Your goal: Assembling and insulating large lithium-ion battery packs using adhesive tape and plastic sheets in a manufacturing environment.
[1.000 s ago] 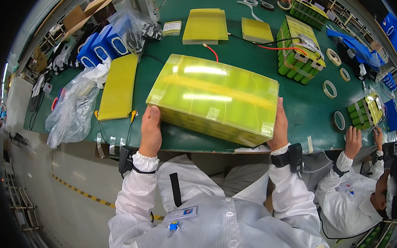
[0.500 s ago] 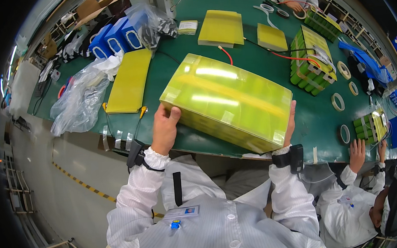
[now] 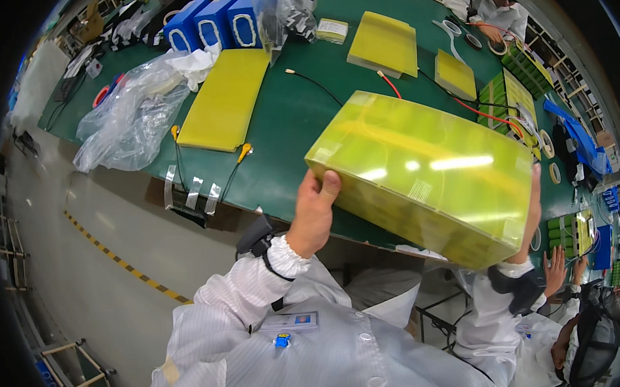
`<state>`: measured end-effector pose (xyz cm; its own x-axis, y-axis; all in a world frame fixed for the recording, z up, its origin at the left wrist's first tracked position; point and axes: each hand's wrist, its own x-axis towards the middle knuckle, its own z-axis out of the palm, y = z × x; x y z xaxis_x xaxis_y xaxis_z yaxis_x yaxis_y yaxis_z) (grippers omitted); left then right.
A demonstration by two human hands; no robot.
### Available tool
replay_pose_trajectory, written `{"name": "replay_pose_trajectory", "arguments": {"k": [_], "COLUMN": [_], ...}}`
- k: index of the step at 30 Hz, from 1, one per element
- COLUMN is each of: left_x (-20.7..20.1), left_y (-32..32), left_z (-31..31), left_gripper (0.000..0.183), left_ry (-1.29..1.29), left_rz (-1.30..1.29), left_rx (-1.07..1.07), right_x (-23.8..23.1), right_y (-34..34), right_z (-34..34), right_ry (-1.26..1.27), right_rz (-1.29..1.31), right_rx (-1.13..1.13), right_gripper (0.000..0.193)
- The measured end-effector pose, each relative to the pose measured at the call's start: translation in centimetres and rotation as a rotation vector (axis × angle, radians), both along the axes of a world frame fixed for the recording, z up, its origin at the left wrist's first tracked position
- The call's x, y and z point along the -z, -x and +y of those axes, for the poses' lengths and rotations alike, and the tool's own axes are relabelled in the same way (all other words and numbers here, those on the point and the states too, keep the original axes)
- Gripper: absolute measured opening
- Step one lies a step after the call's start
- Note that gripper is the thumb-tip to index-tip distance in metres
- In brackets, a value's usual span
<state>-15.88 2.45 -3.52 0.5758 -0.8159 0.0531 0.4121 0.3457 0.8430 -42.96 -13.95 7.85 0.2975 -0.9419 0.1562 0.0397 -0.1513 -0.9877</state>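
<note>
Glossy yellow wrapped block (image 3: 427, 174), tilted, held endwise

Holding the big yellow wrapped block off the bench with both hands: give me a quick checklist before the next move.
1. Left hand grips the block's near-left corner: ok.
2. Right hand on its right end: ok, though mostly hidden.
3. Block level: not ok, tilted.
4. Red lead free of block: cannot tell.
5. Green bench bare below block: cannot tell.
6. Co-worker's hand near lower right: not ok, close.
</note>
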Motion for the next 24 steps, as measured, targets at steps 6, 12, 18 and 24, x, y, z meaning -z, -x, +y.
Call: {"name": "replay_pose_trajectory", "arguments": {"k": [6,12,18,24], "left_x": [-0.2,-0.5,-1.2,-0.7], "left_y": [-1.9,-6.8,-8.5,-9.0], "left_z": [-0.1,0.3,0.8,1.0], "left_gripper": [0.078,0.061,0.049,0.042], "left_ry": [-0.059,-0.137,-0.275,-0.213], "left_rz": [0.174,-0.787,-1.058,-0.767], "left_rx": [0.233,-0.259,-0.208,-0.188], "right_x": [-4.0,-8.0,-10.9,-12.9], "right_y": [-2.8,-8.5,-14.9,-20.6], "right_z": [-2.5,-4.0,-4.6,-4.0], "right_ry": [0.568,1.126,1.219,0.748], "right_rz": [0.505,0.823,0.955,0.963], "right_rx": [0.098,0.08,-0.045,-0.072], "right_gripper": [0.04,0.035,0.042,0.069]}}
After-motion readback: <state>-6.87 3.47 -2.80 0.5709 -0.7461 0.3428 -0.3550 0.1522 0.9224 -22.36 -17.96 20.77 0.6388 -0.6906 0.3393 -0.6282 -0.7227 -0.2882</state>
